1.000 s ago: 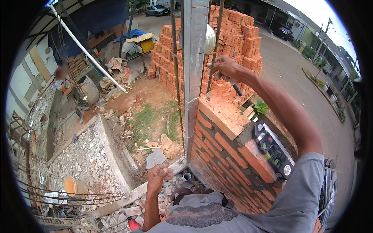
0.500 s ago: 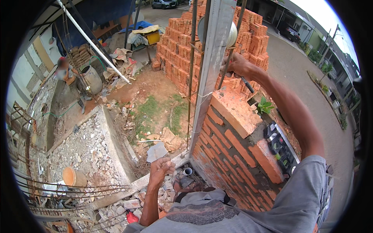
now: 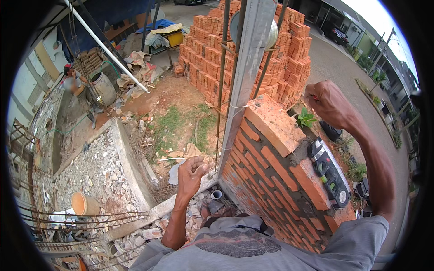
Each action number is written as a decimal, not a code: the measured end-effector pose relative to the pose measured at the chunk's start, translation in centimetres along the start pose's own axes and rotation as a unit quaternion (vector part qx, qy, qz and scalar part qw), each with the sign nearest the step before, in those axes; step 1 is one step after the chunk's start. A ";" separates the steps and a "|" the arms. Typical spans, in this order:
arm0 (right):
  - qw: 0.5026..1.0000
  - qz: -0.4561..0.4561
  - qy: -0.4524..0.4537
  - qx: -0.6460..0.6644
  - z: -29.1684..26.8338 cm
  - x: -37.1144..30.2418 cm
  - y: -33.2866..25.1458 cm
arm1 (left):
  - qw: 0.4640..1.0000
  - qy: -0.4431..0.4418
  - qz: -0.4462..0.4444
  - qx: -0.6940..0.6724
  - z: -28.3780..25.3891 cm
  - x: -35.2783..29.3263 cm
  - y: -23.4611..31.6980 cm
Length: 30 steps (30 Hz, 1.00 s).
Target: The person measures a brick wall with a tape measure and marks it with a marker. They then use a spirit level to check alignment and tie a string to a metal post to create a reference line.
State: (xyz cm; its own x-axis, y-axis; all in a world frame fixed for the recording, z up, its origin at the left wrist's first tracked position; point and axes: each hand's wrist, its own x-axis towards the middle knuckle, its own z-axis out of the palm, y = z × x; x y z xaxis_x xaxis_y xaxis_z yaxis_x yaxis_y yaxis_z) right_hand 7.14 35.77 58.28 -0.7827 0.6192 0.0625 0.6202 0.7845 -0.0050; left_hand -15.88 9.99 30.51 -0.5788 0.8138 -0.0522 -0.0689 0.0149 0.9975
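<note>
My right hand [image 3: 331,105] is raised to the right of the brick wall [image 3: 275,180], closed in a fist. A small red bit shows at its fingers; the rest of what it grips is hidden. My left hand [image 3: 191,175] hangs left of the wall, thumb and fingers pinched together; anything between them is too small to make out. Between the hands stands an upright grey metal profile [image 3: 248,67], with thin string tied around it near the wall top. A reel of pale string [image 3: 272,35] sits behind it. A black and silver spirit level [image 3: 329,174] lies on the wall's top.
Thin steel bars [image 3: 223,67] rise beside the profile. A big brick stack [image 3: 203,49] stands beyond. Rubble, a concrete beam [image 3: 135,167], rusty rebar [image 3: 86,217] and an orange bucket [image 3: 85,204] lie to the left. Another person [image 3: 74,83] is at the far left.
My right hand has moved away from the metal profile, to the right and nearer. A dark-handled tool beneath it no longer shows there. My left hand has risen slightly and shifted right.
</note>
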 end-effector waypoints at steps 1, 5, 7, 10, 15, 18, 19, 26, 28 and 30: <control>0.999 -0.021 0.029 -0.021 -0.3 -1.6 -1.2 | 0.999 0.017 0.019 0.022 0.5 0.5 1.3; 0.995 -0.054 -0.016 -0.077 -2.4 -6.5 -5.8 | 0.947 0.066 0.251 0.188 2.9 1.8 7.4; 0.985 -0.132 0.030 -0.103 -2.8 -7.4 -8.3 | 0.887 0.089 0.377 0.252 4.6 2.1 10.3; 0.967 -0.234 0.032 -0.098 -3.6 -7.6 -11.3 | 0.810 0.097 0.501 0.290 6.7 3.3 14.0; 0.933 -0.342 0.016 -0.110 -3.8 -6.2 -14.5 | 0.768 0.053 0.565 0.298 6.9 5.6 16.6; 0.938 -0.338 -0.007 -0.074 -3.8 -5.2 -14.5 | 0.774 0.070 0.568 0.271 5.9 6.7 16.5; 0.950 -0.308 0.009 -0.055 -3.8 -5.0 -14.4 | 0.779 0.072 0.567 0.258 5.3 7.3 16.5; 0.987 -0.124 -0.031 -0.098 -2.9 -3.7 -9.9 | 0.881 0.026 0.472 -0.032 4.3 11.4 16.1; 0.986 -0.123 -0.055 -0.096 -1.7 -3.4 -8.8 | 0.895 0.012 0.439 -0.078 4.5 12.0 16.2; 0.989 -0.106 -0.068 -0.080 -0.9 -3.2 -7.7 | 0.894 0.006 0.438 -0.093 4.8 12.5 16.7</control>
State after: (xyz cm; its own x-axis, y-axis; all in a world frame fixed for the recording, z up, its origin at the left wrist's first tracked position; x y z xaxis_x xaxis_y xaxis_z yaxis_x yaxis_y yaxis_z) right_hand 4.90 27.70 58.98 -0.8889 0.4492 -0.0902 0.4334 0.8882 0.1528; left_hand -20.34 23.19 46.74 -0.4851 0.4589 0.7444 0.2829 -0.7231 0.6302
